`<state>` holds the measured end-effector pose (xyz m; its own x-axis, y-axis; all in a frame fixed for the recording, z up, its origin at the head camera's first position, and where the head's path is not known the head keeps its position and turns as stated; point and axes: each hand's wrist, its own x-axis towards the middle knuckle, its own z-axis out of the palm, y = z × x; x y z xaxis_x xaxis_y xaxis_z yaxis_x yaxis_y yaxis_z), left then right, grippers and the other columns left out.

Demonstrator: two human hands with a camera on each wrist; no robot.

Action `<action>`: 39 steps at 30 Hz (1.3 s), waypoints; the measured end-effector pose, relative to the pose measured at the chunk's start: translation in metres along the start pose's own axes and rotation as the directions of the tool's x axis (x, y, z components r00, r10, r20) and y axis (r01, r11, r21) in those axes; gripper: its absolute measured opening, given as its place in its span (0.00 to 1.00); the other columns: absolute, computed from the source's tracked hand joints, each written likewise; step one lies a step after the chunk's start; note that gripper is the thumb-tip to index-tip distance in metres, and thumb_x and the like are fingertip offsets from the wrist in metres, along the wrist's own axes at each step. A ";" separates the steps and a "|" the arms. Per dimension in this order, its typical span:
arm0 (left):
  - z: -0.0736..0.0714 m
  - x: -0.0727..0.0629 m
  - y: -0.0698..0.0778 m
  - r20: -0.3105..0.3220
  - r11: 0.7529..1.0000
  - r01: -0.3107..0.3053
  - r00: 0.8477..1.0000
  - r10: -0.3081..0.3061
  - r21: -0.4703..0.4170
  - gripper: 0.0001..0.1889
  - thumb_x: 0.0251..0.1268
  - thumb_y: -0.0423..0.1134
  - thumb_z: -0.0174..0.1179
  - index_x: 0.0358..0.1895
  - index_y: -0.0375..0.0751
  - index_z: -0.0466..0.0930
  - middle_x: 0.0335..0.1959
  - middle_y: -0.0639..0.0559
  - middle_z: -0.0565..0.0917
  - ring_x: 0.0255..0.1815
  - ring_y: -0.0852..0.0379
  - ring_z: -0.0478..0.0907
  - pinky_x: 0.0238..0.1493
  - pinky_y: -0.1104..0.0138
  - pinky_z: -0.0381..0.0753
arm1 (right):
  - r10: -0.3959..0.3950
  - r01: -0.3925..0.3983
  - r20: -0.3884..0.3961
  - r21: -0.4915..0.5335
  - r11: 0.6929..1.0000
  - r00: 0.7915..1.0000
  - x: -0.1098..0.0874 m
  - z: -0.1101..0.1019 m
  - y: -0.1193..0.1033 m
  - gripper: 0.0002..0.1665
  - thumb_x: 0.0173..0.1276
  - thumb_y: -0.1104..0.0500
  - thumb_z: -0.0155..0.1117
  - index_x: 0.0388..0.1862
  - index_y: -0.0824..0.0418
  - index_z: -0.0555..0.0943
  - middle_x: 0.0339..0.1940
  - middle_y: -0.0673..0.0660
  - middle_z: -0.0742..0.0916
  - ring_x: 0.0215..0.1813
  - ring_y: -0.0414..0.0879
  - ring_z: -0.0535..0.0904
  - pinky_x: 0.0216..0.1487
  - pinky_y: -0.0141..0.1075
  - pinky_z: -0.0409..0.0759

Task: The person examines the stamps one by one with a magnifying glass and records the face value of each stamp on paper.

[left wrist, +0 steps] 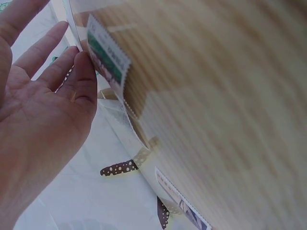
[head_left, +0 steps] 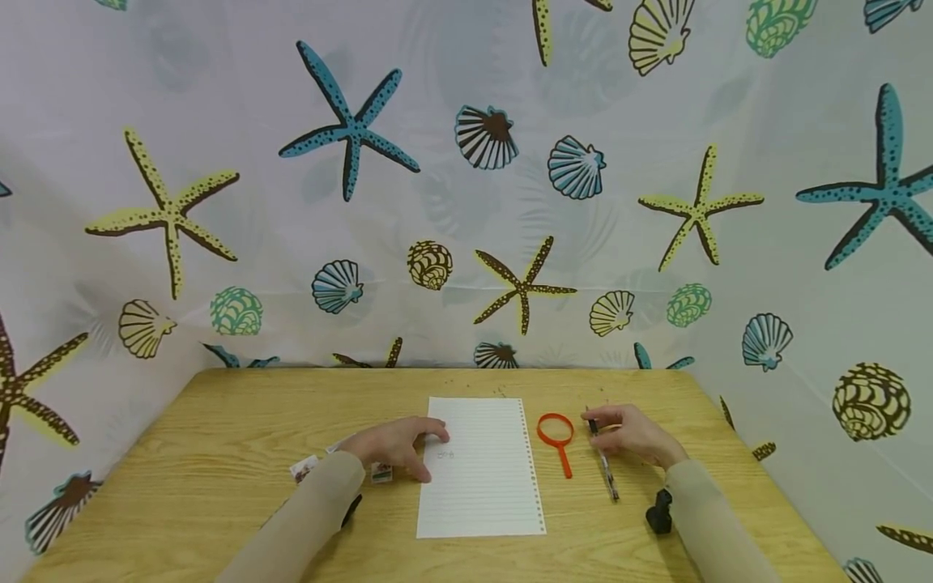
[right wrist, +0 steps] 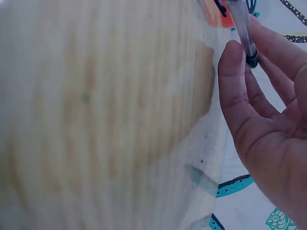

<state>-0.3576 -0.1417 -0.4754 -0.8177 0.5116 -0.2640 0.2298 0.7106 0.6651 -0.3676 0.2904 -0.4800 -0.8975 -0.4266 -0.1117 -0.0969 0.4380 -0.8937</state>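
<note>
In the head view, my right hand holds a clear-barrelled pen between thumb and fingers, right of the magnifying glass. The pen's thin end points away from me; in the right wrist view its dark-capped end sticks out beside the thumb. My left hand rests at the left edge of a lined sheet of paper, fingers spread and loosely bent. Small faint writing shows beside its fingers. Under and beside that hand lie postage stamps with toothed edges; another stamp appears lower in the left wrist view.
A red magnifying glass lies between the paper and the pen. One more stamp lies by the left forearm. The wooden table ends at a hanging cloth printed with starfish and shells, which surrounds its back and sides.
</note>
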 end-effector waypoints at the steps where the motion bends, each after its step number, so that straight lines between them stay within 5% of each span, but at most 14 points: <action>1: 0.000 0.000 0.000 -0.001 1.000 0.000 1.000 0.000 0.001 0.31 0.48 0.34 0.76 0.59 0.53 0.78 0.76 0.50 0.63 0.79 0.45 0.53 0.76 0.48 0.54 | -0.004 0.004 0.003 -0.006 1.000 1.000 0.001 0.000 0.001 0.33 0.66 0.65 0.66 0.68 0.71 0.70 0.59 0.73 0.77 0.39 0.45 0.80 0.39 0.35 0.83; 12: -0.001 -0.001 0.002 0.003 1.000 0.010 1.000 -0.010 0.011 0.31 0.49 0.35 0.76 0.59 0.54 0.78 0.76 0.51 0.63 0.79 0.45 0.52 0.76 0.47 0.53 | -0.002 0.002 0.000 -0.059 0.998 1.000 0.008 0.003 0.004 0.33 0.63 0.63 0.70 0.65 0.71 0.73 0.51 0.68 0.79 0.39 0.46 0.79 0.38 0.35 0.84; 26: -0.002 -0.005 0.003 0.012 1.000 -0.001 1.000 0.001 -0.014 0.30 0.50 0.34 0.75 0.60 0.52 0.77 0.77 0.49 0.62 0.79 0.44 0.52 0.76 0.47 0.53 | 0.006 -0.002 0.039 -0.097 0.995 0.999 0.014 0.004 0.001 0.33 0.62 0.64 0.71 0.64 0.73 0.73 0.30 0.58 0.80 0.25 0.41 0.74 0.28 0.32 0.78; 39: -0.002 -0.005 0.001 0.001 1.000 -0.001 1.000 0.001 -0.023 0.30 0.50 0.34 0.75 0.59 0.53 0.78 0.76 0.50 0.63 0.79 0.44 0.52 0.76 0.47 0.53 | 0.005 0.000 0.069 -0.067 0.998 0.998 0.019 -0.003 0.005 0.33 0.62 0.64 0.71 0.64 0.73 0.73 0.34 0.59 0.80 0.25 0.41 0.74 0.28 0.30 0.79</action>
<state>-0.3550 -0.1446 -0.4721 -0.8172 0.5123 -0.2640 0.2183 0.6990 0.6810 -0.3867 0.2865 -0.4854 -0.8659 -0.4785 -0.1457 -0.1255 0.4899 -0.8627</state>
